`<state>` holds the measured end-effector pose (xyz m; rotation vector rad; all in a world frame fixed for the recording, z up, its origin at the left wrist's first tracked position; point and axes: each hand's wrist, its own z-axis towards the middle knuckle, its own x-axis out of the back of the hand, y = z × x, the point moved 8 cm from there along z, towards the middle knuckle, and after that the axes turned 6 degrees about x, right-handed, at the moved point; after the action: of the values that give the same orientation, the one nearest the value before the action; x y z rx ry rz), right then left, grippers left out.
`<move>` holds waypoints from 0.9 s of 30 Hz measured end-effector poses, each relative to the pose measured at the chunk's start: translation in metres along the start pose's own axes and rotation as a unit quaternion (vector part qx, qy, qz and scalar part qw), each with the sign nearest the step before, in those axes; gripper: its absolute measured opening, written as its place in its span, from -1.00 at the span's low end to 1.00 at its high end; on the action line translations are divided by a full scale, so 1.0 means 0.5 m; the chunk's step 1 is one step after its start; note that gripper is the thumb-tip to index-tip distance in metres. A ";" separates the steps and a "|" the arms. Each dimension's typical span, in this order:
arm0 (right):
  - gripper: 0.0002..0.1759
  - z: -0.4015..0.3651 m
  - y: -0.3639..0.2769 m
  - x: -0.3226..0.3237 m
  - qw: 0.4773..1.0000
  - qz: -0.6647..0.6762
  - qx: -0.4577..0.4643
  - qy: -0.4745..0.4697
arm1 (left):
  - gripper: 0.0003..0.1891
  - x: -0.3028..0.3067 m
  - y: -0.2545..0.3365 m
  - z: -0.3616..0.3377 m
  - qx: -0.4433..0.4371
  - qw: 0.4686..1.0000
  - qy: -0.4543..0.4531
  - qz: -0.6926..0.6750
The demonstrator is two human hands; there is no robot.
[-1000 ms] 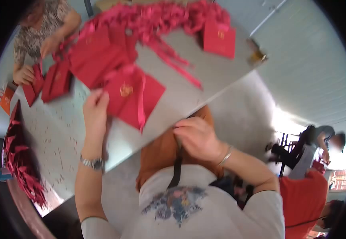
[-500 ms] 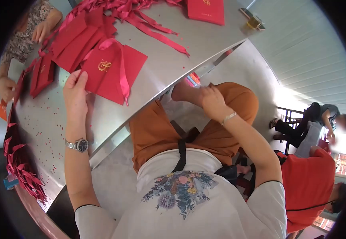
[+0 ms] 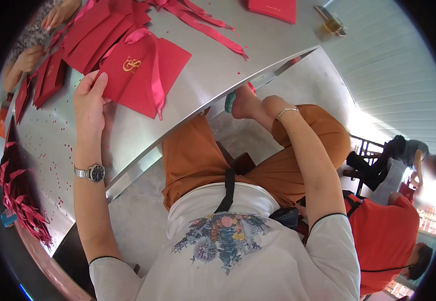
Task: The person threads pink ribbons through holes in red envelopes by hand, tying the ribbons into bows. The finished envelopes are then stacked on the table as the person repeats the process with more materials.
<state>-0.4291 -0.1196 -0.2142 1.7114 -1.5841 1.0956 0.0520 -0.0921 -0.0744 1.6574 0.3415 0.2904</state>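
Person in a white floral T-shirt (image 3: 228, 251) and rust-brown trousers (image 3: 198, 160) at a metal desk (image 3: 127, 130); on the clock face, the shirt is at six. At ten o'clock, the left hand (image 3: 90, 103) pinches the near-left corner of a flat red gift bag (image 3: 140, 75), thumb on top. The bag lies on the desk between ten and eleven, bearing a gold emblem (image 3: 131, 63) and a loose pink-red ribbon (image 3: 156, 80). Just beyond it are overlapping red bags (image 3: 95, 35). Toward two o'clock, the right hand (image 3: 277, 105), below a thin bracelet (image 3: 288, 111), rests against a bare lower leg (image 3: 253, 106), apart from the desk; its fingers are hidden, so whether it is open or closed cannot be told.

More ribbons (image 3: 205, 22) trail across the desk near twelve. Near one, a red packet (image 3: 273, 7) lies at the picture's edge, with a glass of amber liquid (image 3: 333, 25) farther right. At ten, beyond the left hand, are a co-worker's hands (image 3: 29, 57). A ribbon bunch (image 3: 22, 200) hangs along the edge between eight and nine. At four is a person in a red shirt (image 3: 383, 241).
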 end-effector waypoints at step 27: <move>-0.71 0.058 -0.034 0.036 0.983 -0.158 0.051 -0.079 | -0.73 -0.012 0.013 -0.003 -0.004 1.000 -0.012 0.023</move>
<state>-0.4072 -0.1506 -0.2117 2.0786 -1.3023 0.9131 0.0464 -0.0939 -0.0675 1.6618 0.2836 0.3055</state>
